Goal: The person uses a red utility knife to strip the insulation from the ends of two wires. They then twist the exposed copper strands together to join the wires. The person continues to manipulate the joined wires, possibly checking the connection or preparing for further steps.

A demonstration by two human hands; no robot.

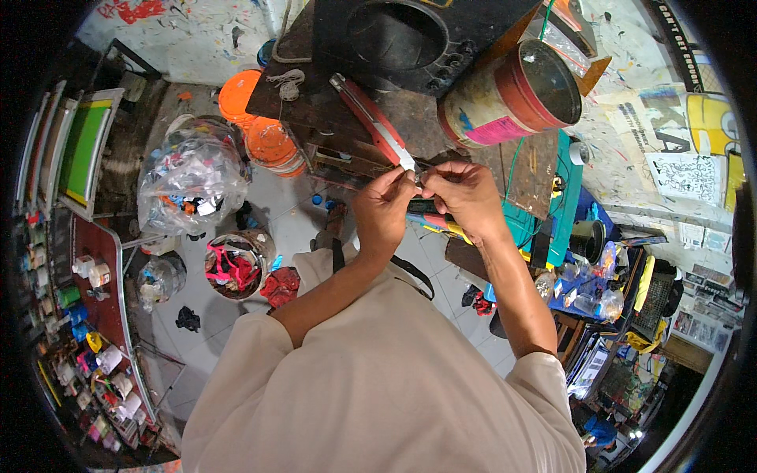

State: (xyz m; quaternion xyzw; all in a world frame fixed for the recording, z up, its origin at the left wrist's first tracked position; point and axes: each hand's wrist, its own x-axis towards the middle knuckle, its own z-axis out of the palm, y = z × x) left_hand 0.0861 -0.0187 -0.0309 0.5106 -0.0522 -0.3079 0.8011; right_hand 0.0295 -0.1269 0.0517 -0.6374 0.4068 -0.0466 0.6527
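Both my hands meet in front of me at the edge of a dark, worn wooden table. With thumb and fingers pressed together, my left hand pinches something small at its fingertips. My right hand is closed in a pinch right beside it, the two sets of fingertips nearly touching. What they hold between them is too small to make out. A long red and silver tool slants across the tabletop, its near end just behind my left fingertips. Below my right hand, red, blue and yellow handles partly show.
A black speaker box stands at the back of the table. To its right is a large paint-stained can. Orange buckets, a clear bag of scraps and a bin stand at left. A teal case sits at right.
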